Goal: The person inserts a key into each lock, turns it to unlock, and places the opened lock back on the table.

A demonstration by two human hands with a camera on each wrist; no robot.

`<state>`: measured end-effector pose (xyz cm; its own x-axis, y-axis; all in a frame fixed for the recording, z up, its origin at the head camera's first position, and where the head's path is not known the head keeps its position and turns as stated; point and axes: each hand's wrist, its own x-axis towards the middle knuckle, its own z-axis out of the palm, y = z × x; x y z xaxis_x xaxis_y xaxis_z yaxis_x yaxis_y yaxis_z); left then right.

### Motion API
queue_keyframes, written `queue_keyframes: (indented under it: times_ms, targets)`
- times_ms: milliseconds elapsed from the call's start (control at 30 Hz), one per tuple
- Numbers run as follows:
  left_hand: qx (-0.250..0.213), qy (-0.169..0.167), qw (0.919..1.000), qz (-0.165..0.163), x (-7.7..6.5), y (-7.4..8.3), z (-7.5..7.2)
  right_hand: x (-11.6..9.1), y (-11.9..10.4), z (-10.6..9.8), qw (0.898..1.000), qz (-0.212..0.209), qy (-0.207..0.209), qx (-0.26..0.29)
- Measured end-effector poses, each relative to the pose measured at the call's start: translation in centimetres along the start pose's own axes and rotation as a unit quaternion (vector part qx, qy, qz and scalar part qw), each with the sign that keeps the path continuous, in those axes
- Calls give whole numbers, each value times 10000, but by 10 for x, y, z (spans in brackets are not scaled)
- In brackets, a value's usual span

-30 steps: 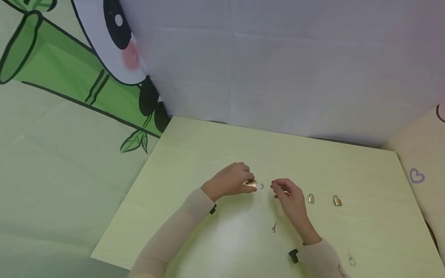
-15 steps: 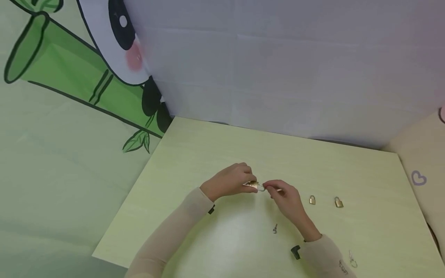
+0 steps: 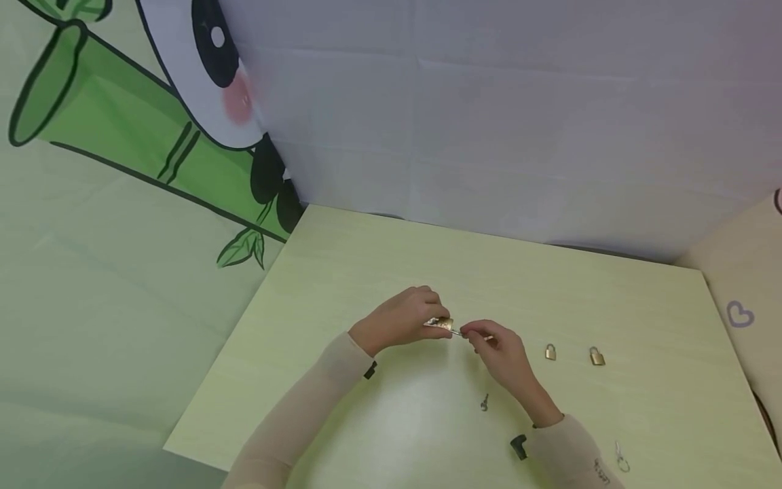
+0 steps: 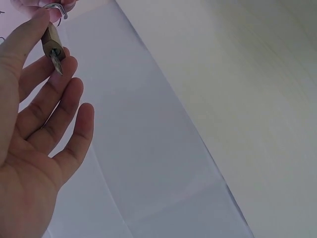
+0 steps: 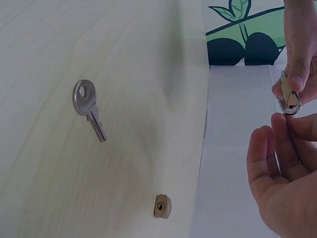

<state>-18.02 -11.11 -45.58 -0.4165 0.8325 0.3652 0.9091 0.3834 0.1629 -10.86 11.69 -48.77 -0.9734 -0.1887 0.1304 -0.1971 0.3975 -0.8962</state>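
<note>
My left hand (image 3: 403,316) grips a small brass padlock (image 3: 441,324) between thumb and fingers, off the table. In the left wrist view a key (image 4: 57,63) sticks out of the bottom of the padlock's body (image 4: 51,42). The silver shackle (image 4: 63,10) is at the far end. Fingers of my right hand (image 3: 502,350) pinch at that shackle's tip. In the right wrist view, the shackle (image 5: 285,108) meets the fingertips of the right hand (image 5: 287,183), while the left thumb (image 5: 298,74) presses the lock body.
Two more brass padlocks, a smaller one (image 3: 550,352) and a larger one (image 3: 597,356), lie on the table (image 3: 342,407) right of the hands. A silver key (image 3: 485,403) lies in front of the right hand. Another key with a ring (image 3: 622,458) lies near the right sleeve.
My right hand has moved left and its fingers have come onto the padlock's shackle. The shackle, a wide loop before, now looks almost edge-on. My left hand has stayed nearly in place.
</note>
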Motion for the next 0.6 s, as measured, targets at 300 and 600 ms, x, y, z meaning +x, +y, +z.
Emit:
queue_keyframes:
  times_ms: [300, 600]
  targets:
    - [63, 116, 9999, -16, -2, -2, -1, -1, 12, 4, 9991, 24, -209, 361]
    - [65, 10, 9998, -165, -2, -2, -2, -1, 12, 5, 9955, 427, -444, 717]
